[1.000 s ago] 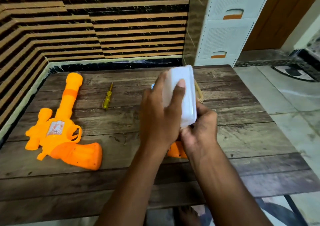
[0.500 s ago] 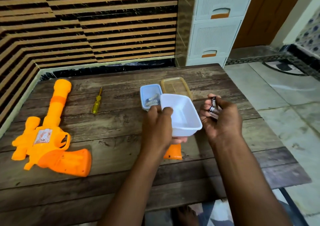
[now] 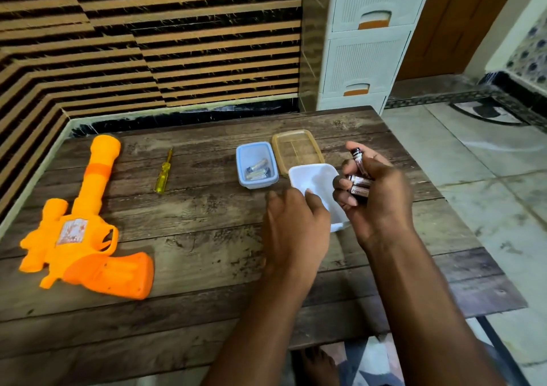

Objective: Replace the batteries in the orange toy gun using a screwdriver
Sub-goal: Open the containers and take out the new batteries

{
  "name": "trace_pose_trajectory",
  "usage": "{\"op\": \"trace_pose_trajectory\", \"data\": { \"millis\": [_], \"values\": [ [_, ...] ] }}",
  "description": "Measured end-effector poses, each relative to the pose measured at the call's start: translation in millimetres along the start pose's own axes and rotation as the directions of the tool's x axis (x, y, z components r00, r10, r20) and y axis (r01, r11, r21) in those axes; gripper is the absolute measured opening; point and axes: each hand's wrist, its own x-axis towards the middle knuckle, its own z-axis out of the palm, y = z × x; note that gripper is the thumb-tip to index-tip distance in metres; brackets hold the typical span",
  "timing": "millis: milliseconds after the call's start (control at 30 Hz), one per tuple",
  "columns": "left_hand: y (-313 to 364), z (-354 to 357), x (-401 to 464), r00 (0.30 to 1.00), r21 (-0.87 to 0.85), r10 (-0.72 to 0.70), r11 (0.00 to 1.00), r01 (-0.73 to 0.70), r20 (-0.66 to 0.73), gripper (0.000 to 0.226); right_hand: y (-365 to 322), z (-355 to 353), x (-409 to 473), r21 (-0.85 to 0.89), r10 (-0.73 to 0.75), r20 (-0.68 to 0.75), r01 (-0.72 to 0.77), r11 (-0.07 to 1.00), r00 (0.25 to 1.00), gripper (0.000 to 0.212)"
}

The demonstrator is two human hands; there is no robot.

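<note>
The orange toy gun [image 3: 85, 225] lies on its side at the left of the wooden table [image 3: 207, 237], barrel pointing away. A yellow-handled screwdriver [image 3: 163, 172] lies beyond it. My right hand [image 3: 376, 196] grips several dark batteries [image 3: 359, 178], one sticking up between the fingers. My left hand [image 3: 296, 225] holds the near rim of a white tub [image 3: 316, 184] on the table. A blue tub [image 3: 257, 165] behind it contains other batteries.
An amber lid or tray [image 3: 297, 150] lies beside the blue tub. A striped wall runs along the table's back and left. A white drawer unit [image 3: 367, 42] stands past the far right corner. The table's right edge drops to a tiled floor.
The white tub was tipped up over my right hand, then lowered upright; it now sits lower by the amber tray. The batteries ended up in my right hand.
</note>
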Motion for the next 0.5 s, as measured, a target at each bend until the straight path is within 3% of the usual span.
{"op": "trace_pose_trajectory", "data": {
  "millis": [200,367,500],
  "values": [
    [-11.7,-7.2,4.5,0.985,-0.045,0.104,0.993,-0.111,-0.141,0.042,0.4,4.8,-5.2,0.003,0.026,0.114,-0.026,1.000,0.993,0.014],
    [-30.6,-33.0,11.5,0.957,-0.093,0.148,0.980,-0.176,-0.249,0.039,12.9,25.1,-20.5,-0.113,0.040,0.168,-0.021,0.993,0.985,0.020],
    [-48.7,-67.8,6.2,0.950,-0.105,0.104,0.984,-0.141,-0.293,0.027,33.9,46.7,-38.0,-0.189,0.085,0.276,-0.032,0.981,0.957,0.014]
  ]
}}
